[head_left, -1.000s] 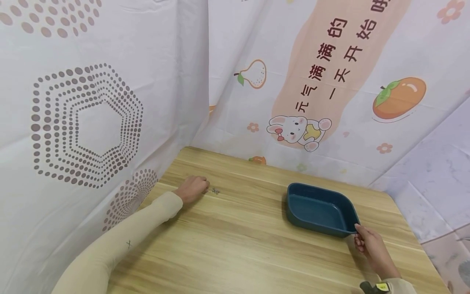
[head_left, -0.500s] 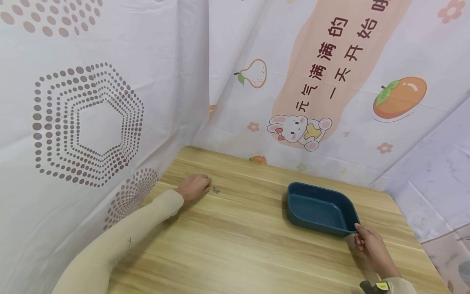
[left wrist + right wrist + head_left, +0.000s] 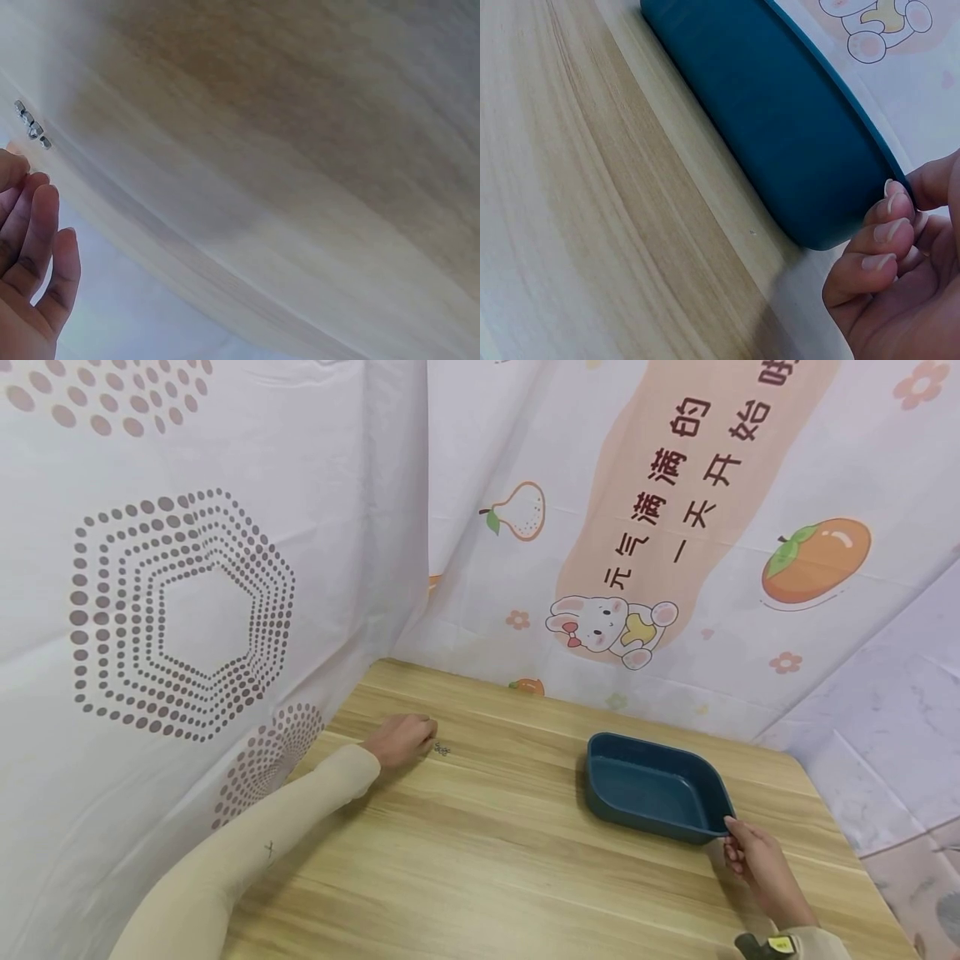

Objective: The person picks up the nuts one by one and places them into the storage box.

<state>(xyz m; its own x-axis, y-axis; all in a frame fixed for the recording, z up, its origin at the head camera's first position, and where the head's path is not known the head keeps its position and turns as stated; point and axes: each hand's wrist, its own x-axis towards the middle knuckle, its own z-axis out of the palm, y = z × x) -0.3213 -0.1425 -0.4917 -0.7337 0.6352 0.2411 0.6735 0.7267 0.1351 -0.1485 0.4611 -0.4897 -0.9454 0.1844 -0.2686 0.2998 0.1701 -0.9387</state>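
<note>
Head and wrist cameras show two hands stretched wide apart. The left hand [image 3: 403, 739] is low at the far left of the bench [image 3: 480, 847], fingers loosely bent, thumb drawn in near the fingertips; whether anything sits between them I cannot tell. Just beyond those tips lies a tight cluster of small metal pieces [image 3: 442, 749], perhaps nuts, resting on the wood. The right hand [image 3: 761, 864] is curled at the near right corner of a blue box [image 3: 648, 793], thumb over the rim and fingers bent beneath it, so the rim is pinched. The box sits upright on the bench, well apart from the metal pieces, and its visible floor bears nothing.

Pieces this small probably call for the pads of thumb and forefinger, coming in low from the cluster's edge so that the neighbours do not scatter, with the other fingers tucked clear. A light pinch on the box should be enough to steady it; pulling down on that corner could tip it.

Farther out, a dotted cloth [image 3: 337, 527] hangs at the left and a fruit-printed cloth [image 3: 480, 635] behind.
</note>
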